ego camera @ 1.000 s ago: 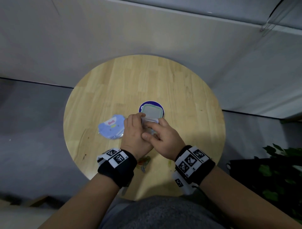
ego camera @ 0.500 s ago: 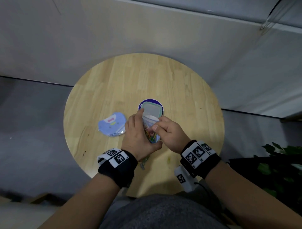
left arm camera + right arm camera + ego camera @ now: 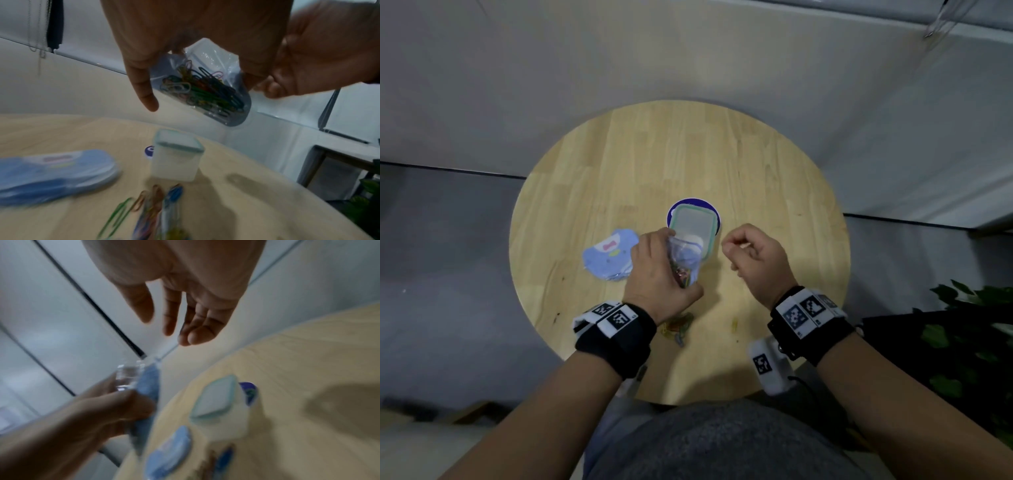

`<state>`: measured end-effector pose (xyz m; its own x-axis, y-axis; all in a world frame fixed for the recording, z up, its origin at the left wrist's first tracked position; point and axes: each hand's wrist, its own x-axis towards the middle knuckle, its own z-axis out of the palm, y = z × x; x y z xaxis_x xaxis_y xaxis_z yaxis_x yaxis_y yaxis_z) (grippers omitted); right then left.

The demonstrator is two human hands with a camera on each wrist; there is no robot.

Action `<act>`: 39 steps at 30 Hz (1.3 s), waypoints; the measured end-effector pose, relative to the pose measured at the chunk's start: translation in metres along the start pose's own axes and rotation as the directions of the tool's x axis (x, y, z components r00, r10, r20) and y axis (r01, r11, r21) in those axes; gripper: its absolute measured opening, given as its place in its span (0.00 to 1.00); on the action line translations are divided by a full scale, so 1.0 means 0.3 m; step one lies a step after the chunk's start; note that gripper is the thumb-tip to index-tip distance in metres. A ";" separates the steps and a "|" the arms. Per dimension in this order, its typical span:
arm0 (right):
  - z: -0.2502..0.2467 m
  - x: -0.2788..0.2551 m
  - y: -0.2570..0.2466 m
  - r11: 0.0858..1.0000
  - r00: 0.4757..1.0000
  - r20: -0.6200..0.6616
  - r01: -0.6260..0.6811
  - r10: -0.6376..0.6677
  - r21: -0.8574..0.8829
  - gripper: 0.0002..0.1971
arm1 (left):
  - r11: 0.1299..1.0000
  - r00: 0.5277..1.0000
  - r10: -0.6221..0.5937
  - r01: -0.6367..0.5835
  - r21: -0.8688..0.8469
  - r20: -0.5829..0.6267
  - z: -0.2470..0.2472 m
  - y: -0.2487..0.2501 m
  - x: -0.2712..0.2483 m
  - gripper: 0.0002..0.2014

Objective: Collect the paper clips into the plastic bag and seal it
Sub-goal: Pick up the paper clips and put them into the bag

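While no writing can be read on the blue packet (image 3: pixel 610 257) at the left of the round table (image 3: pixel 774 192), its pink and green marks are too blurred. Beside it the left hand (image 3: pixel 659 274) grips the plastic bag (image 3: pixel 207 91) above the table, its mouth up toward the palm, long axis hanging down, paper clips (image 3: pixel 202 88) inside. More clips (image 3: pixel 677 328) lie below. Behind stands a lidded box (image 3: pixel 693 229). The right hand (image 3: pixel 755 262) is apart, fingers loosely curled, holding nothing.

You've got a clear plastic bag (image 3: pixel 216 68) w/ green, red, dark-blue & pink paper clips (image 3: pixel 203 91). Counter (image 3: pixel 756 178) is pale wood; the box (image 3: pixel 693 228) has a green-rimmed frosted lid. Wristbands (image 3: pixel 619 329) are black w/ b&w square codes.
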<state>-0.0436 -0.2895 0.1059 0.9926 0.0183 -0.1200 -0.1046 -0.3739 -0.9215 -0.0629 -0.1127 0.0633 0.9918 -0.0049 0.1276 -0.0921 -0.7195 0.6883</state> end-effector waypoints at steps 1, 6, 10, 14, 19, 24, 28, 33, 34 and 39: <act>-0.004 0.002 0.051 0.994 0.999 -0.032 -0.038 0.034 -0.105 0.02 | 1.000 1.000 -0.014 0.014 0.016 0.004 -0.006 -0.027 -0.009 0.40; 0.033 -0.040 0.311 0.630 0.823 0.196 -0.232 0.533 -0.741 0.10 | 0.990 0.998 -0.054 0.052 0.131 0.011 -0.041 -0.148 -0.069 0.38; 0.100 -0.075 0.380 0.598 0.798 0.191 -0.246 0.572 -0.763 0.13 | 0.983 0.995 -0.089 0.081 0.166 0.041 -0.062 -0.184 -0.106 0.38; 0.193 -0.061 0.365 0.659 0.871 0.253 -0.102 0.420 -0.745 0.09 | 0.983 0.988 -0.104 0.085 0.164 0.114 -0.072 -0.208 -0.121 0.39; 0.287 -0.063 0.322 0.712 0.835 0.466 0.136 0.291 -0.689 0.24 | 0.988 0.991 -0.070 0.054 0.143 0.110 -0.086 -0.202 -0.105 0.39; 0.322 -0.072 0.321 0.582 0.760 0.594 0.365 0.265 -0.727 0.23 | 0.992 0.993 -0.033 0.019 0.121 0.118 -0.106 -0.211 -0.077 0.38; 0.321 -0.067 0.323 0.525 0.816 0.537 0.367 0.215 -0.768 0.12 | 0.993 0.990 -0.054 0.039 0.114 0.134 -0.108 -0.229 -0.078 0.38; 0.300 -0.054 0.309 0.545 0.862 0.448 0.262 0.239 -0.796 0.09 | 0.992 0.982 -0.092 0.076 0.097 0.165 -0.103 -0.232 -0.092 0.41; 0.289 -0.053 0.304 0.587 0.871 0.423 0.212 0.249 -0.781 0.09 | 0.992 0.981 -0.094 0.078 0.097 0.172 -0.099 -0.230 -0.093 0.41; 0.211 -0.049 0.247 0.800 0.913 0.289 -0.061 0.286 -0.597 0.06 | 0.990 0.973 -0.123 0.106 0.097 0.195 -0.054 -0.220 -0.096 0.41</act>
<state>-0.0700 -0.2586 0.0161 0.8589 0.1781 -0.4802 -0.1075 -0.8540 -0.5090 -0.0868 -0.0539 0.0257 0.9937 -0.0516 -0.0997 0.0222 -0.7798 0.6256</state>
